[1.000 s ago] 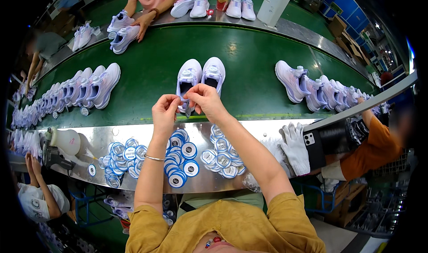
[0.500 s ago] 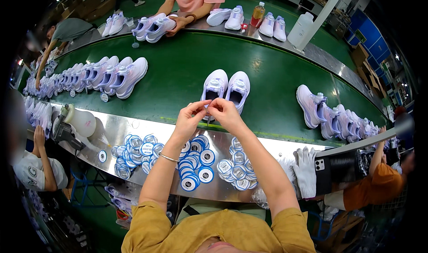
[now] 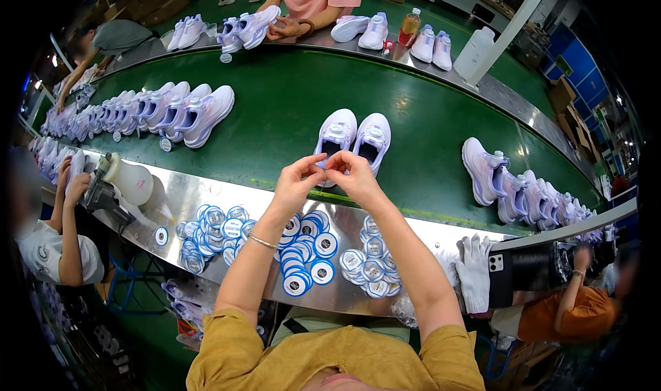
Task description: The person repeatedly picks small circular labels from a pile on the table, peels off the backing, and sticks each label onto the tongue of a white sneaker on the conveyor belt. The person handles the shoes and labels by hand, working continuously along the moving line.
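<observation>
Close together at the near edge of the green belt, my left hand (image 3: 296, 182) and my right hand (image 3: 352, 179) are both pinched, fingertips almost touching. Whatever lies between them is too small to make out. Just beyond, a white and lavender left sneaker (image 3: 337, 124) and its matching right sneaker (image 3: 375, 130) stand side by side, toes away from me; my fingers cover part of their heel ends. Below my forearms, round blue-rimmed tags (image 3: 296, 256) lie heaped on the metal ledge. Another heap of round tags (image 3: 374, 270), paler in print, is beside my right forearm.
A third tag heap (image 3: 213, 232) lies left of my left forearm, near a white plastic bottle (image 3: 132, 183). Rows of sneakers (image 3: 206, 119) stand on the belt (image 3: 275, 95) at left and right. White gloves (image 3: 474, 274) and a phone (image 3: 496, 262) rest at right. Co-workers surround the line.
My hands stay pinched together, with slight finger movement. Across the belt, a co-worker's hand has tilted up one sneaker of a pair. The left co-worker's hands have risen to a sneaker; the right co-worker's arm has lowered.
</observation>
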Demonstrator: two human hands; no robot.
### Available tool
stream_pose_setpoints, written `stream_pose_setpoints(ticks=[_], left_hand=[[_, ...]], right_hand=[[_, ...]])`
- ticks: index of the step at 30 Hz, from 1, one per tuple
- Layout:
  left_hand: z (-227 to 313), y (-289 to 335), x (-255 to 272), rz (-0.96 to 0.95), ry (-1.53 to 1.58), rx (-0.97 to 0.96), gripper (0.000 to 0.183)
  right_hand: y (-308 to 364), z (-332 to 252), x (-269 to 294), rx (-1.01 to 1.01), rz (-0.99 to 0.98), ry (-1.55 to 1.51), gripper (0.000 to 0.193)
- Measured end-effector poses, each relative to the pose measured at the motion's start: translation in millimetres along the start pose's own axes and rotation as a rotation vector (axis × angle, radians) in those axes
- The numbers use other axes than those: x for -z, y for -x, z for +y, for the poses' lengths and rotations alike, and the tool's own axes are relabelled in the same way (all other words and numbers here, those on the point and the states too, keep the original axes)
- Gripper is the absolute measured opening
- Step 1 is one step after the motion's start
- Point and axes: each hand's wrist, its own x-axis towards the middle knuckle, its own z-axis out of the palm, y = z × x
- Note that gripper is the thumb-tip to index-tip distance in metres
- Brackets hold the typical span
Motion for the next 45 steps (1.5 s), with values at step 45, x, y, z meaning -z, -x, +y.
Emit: stream_pose_setpoints(ticks=[45], left_hand=[[-132,212,-444,-0.677,-1.065,-0.574,0.058]], right_hand=[[393,55,314,-0.111,0.742,0.409,0.010]])
